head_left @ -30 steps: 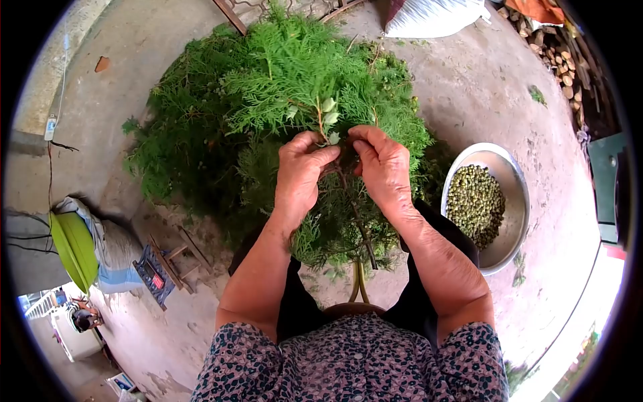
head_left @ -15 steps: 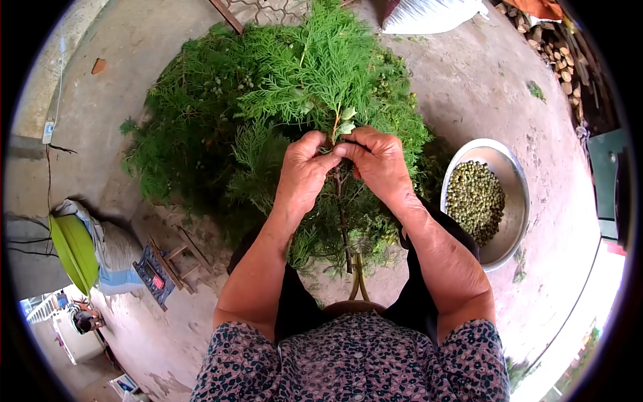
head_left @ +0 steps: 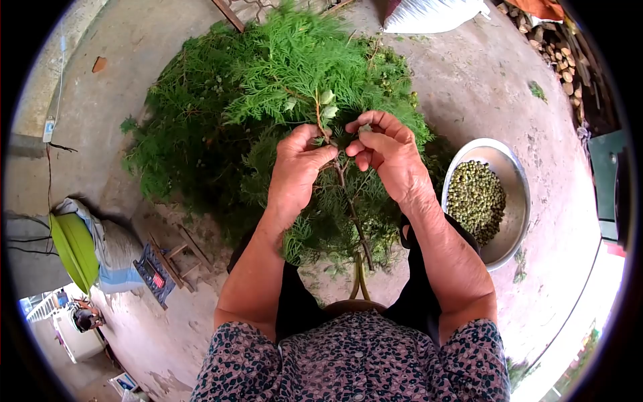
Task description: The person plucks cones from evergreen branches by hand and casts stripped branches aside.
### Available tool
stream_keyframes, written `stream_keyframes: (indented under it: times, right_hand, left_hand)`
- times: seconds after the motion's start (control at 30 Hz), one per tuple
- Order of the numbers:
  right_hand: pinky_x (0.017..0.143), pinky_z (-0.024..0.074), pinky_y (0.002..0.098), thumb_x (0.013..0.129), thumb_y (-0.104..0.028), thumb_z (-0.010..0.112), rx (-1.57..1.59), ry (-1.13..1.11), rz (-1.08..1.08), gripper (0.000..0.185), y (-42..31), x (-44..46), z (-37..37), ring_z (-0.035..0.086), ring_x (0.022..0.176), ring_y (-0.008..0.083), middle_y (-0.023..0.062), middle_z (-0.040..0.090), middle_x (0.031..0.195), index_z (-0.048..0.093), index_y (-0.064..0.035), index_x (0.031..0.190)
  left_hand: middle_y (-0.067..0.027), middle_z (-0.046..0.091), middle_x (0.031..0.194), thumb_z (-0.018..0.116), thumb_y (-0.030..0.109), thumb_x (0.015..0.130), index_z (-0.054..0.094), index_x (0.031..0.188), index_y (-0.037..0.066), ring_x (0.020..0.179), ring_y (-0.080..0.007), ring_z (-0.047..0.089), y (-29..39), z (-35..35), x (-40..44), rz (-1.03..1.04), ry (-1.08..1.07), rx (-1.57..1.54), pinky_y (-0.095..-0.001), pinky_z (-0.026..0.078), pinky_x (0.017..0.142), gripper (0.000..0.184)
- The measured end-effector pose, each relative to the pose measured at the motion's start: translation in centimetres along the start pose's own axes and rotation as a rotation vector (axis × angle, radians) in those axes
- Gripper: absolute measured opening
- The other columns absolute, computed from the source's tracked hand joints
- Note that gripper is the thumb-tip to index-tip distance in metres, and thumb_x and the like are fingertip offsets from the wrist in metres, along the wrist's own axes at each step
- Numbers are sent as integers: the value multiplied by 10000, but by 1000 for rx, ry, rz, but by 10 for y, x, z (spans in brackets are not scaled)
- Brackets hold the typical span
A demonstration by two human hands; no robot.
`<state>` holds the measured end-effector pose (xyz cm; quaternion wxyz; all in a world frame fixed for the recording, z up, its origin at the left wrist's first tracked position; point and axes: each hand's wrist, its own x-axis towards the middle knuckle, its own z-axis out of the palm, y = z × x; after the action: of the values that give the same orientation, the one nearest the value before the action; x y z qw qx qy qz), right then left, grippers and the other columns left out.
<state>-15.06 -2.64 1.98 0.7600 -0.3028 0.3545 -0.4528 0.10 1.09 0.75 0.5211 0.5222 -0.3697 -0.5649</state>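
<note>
Head view: a small pale-green cone point(head_left: 365, 128) sat in the right hand point(head_left: 402, 167), off the branch point(head_left: 353, 218) and just beside it. It looked freshly picked, though the spot where it had grown could not be made out. Thumb and forefinger pinched it; the other fingers were loosely curled, slightly apart, touching no stem that I could see.

Left hand point(head_left: 293, 177): thumb and forefinger pinching the branch at about its middle, remaining fingers folded in. That grip appeared to steady the stem by itself, the right hand being clear of it. The branch lay over the near side of the pile point(head_left: 194, 110), leafy tip toward the floor's far edge, bare butt end toward the wearer. Two more pale cones point(head_left: 328, 104) showed on the stem just beyond the left fingertips, so the branch was only partly stripped.

Bowl point(head_left: 514, 224) on the floor point(head_left: 462, 80), toward its right edge, beside the right forearm and apart from both hands. Small green pieces point(head_left: 474, 201) were heaped against its left side. The cone was not in it. White sack point(head_left: 432, 17) by the far edge; firewood point(head_left: 564, 70) near the far right corner.
</note>
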Motion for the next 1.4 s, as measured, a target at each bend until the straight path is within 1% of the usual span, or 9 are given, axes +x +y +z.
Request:
stream_keyframes:
  times: [0.17, 0.33, 0.53, 0.83, 0.9, 1.03, 1.1, 1.33, 1.4]
  right_hand:
    - [461, 416, 200, 829, -48, 534, -54, 6, -83, 104, 4, 0, -4, 549, 573, 83, 40, 583, 738, 535, 1, 921]
    - [419, 393, 190, 854, -12, 487, -450, -97, -255, 144, 7, -5, 5, 516, 543, 65, 42, 587, 772, 581, 2, 963]
    - [479, 421, 232, 793, 19, 520, -636, 64, -225, 156, 10, 0, -3, 514, 531, 91, 44, 561, 670, 581, 20, 937]
    - [440, 405, 180, 775, 0, 580, -759, -118, -143, 201, 12, 2, -10, 515, 556, 56, 30, 585, 743, 597, 21, 975]
    - [493, 455, 220, 708, 29, 628, -637, -90, -192, 211, 17, 3, -10, 542, 554, 100, 75, 607, 767, 614, 46, 918]
    - [481, 455, 216, 738, 8, 619, -586, -68, -188, 202, 16, 4, -9, 541, 555, 94, 66, 603, 764, 610, 48, 936]
    - [490, 457, 217, 783, 2, 575, -372, -60, -5, 188, 11, 4, -9, 548, 579, 95, 63, 594, 771, 587, 48, 965]
    - [532, 474, 223, 819, -23, 542, 11, -91, 40, 137, -1, -1, 0, 567, 632, 120, 56, 575, 775, 542, 12, 952]
    - [509, 469, 221, 827, -74, 566, 27, -89, 40, 131, 3, 1, -4, 565, 610, 113, 52, 573, 763, 543, 1, 932]
  left_hand:
    - [-48, 597, 805, 599, -70, 718, 568, 929, -12, 682, -94, 549, -4, 4, 3, 12, 89, -61, -233, 457, 608, 221]
    - [-45, 598, 816, 584, -82, 728, 565, 940, -4, 695, -106, 563, -4, 7, 3, 54, 42, -87, -249, 474, 614, 226]
    - [-67, 607, 822, 582, -100, 718, 562, 964, -18, 694, -117, 575, -9, 9, 2, 60, 82, -149, -248, 486, 619, 261]
    - [-62, 612, 874, 579, -76, 747, 569, 993, -3, 726, -135, 597, -13, 6, 1, -3, 105, -155, -269, 513, 632, 257]
    - [-66, 613, 872, 583, -69, 749, 570, 993, -6, 724, -137, 598, -12, 5, 2, -10, 121, -145, -271, 513, 627, 253]
    - [-72, 614, 867, 594, -27, 765, 568, 989, -19, 730, -148, 601, -8, -2, 3, -51, 45, -205, -283, 517, 639, 225]
    - [-74, 615, 866, 596, -11, 771, 567, 983, -24, 735, -153, 603, -5, -1, 3, -87, 29, -246, -291, 520, 648, 215]
    - [-6, 549, 706, 678, 137, 742, 552, 871, 2, 578, -61, 478, 3, 7, 1, -32, 252, -84, -209, 385, 498, 224]
    - [24, 513, 646, 664, 136, 755, 543, 858, 0, 562, -40, 439, 3, 7, 2, 97, 283, 47, -201, 351, 480, 209]
